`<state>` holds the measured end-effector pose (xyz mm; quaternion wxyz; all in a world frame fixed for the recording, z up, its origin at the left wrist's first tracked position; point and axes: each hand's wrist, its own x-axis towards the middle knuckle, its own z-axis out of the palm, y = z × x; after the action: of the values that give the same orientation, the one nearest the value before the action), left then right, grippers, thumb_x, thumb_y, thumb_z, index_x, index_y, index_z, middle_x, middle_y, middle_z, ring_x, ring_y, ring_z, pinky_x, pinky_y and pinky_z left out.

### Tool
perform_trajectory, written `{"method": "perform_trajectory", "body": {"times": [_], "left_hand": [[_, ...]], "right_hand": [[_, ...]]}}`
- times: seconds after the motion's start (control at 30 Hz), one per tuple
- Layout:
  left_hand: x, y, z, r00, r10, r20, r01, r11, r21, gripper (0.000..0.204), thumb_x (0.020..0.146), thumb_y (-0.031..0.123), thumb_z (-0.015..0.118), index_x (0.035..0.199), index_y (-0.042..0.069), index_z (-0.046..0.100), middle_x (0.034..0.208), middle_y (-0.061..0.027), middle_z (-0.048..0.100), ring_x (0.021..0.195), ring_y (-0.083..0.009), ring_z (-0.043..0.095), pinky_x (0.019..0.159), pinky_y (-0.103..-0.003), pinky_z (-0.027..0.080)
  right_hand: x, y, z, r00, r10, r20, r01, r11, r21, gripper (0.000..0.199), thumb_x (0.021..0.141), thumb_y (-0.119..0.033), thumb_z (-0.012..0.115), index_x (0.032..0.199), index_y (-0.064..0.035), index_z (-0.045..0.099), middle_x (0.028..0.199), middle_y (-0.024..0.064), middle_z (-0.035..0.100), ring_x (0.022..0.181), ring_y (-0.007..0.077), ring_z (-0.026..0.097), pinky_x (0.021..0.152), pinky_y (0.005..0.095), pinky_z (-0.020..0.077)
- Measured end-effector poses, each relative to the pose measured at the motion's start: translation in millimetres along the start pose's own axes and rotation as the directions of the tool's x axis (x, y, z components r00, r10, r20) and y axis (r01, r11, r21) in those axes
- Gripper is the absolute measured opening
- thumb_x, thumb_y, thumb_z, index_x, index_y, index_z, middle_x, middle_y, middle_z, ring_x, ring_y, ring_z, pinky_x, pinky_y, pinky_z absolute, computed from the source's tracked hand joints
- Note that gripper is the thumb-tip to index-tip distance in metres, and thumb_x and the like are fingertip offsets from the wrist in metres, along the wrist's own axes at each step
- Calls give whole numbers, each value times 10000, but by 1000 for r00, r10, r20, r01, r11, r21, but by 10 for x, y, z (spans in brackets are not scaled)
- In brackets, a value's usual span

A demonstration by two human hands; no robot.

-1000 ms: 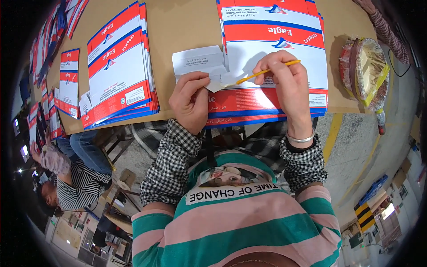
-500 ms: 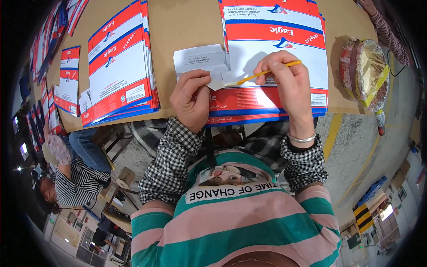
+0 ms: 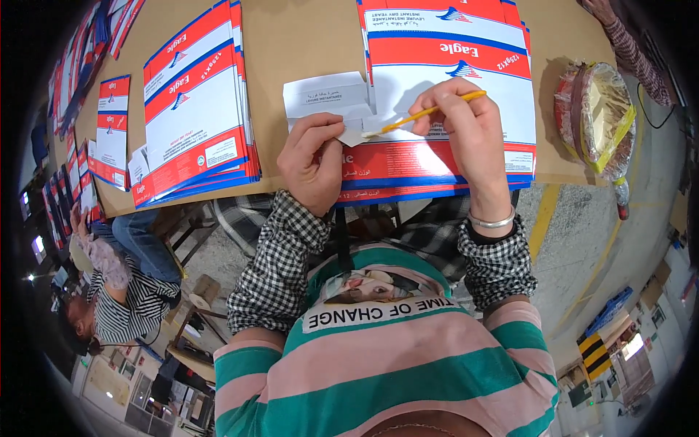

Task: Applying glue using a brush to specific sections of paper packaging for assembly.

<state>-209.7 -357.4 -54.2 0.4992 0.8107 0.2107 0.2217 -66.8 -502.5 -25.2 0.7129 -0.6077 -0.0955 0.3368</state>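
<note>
My right hand point(image 3: 470, 135) is closed round the yellow handle of a slim brush point(image 3: 408, 118), which slants down to the left. Its pale tip rests on, or just over, a small white paper slip point(image 3: 351, 138). Thumb and fingers of my left hand point(image 3: 312, 164) pinch that slip at its left side. Beneath both hands lies a stack of flattened red, white and blue cartons point(image 3: 466, 76). Several white printed papers point(image 3: 320, 91) lie just beyond my left fingers, at the stack's left edge.
Another pile of flat cartons point(image 3: 193, 109) lies to the left, with smaller carton pieces point(image 3: 113, 131) beside it. At the right stands a plastic-wrapped container point(image 3: 597, 116) with a handled tool against it. One co-worker point(image 3: 127, 291) sits at far left; another's sleeve point(image 3: 637, 54) shows at upper right.
My right hand has shifted slightly left with the brush, bringing its tip farther over the slip. My left hand has hardly moved. The left co-worker's gloved arm has moved.
</note>
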Motion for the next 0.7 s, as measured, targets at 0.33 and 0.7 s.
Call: {"method": "perform_trajectory", "body": {"times": [0.33,0.7], "left_hand": [[-3,-28,3,1000,21,-13,-21,1000,-5,145,739,-82,539,844,-16,614,925,-99,612,776,-165,602,645,-235,476],[-2,-8,6,1000,2,-10,-2,1000,-11,133,745,-72,540,842,-16,612,926,-102,613,791,-178,608,666,-246,484]], "right_hand": [[-4,-4,-35,1000,-15,10,14,999,32,188,886,-114,450,811,21,558,788,98,624,630,106,573,605,218,469],[-1,-14,-35,996,-89,-9,89,996,18,180,889,-112,456,818,19,558,793,101,623,640,102,570,625,216,468]]}}
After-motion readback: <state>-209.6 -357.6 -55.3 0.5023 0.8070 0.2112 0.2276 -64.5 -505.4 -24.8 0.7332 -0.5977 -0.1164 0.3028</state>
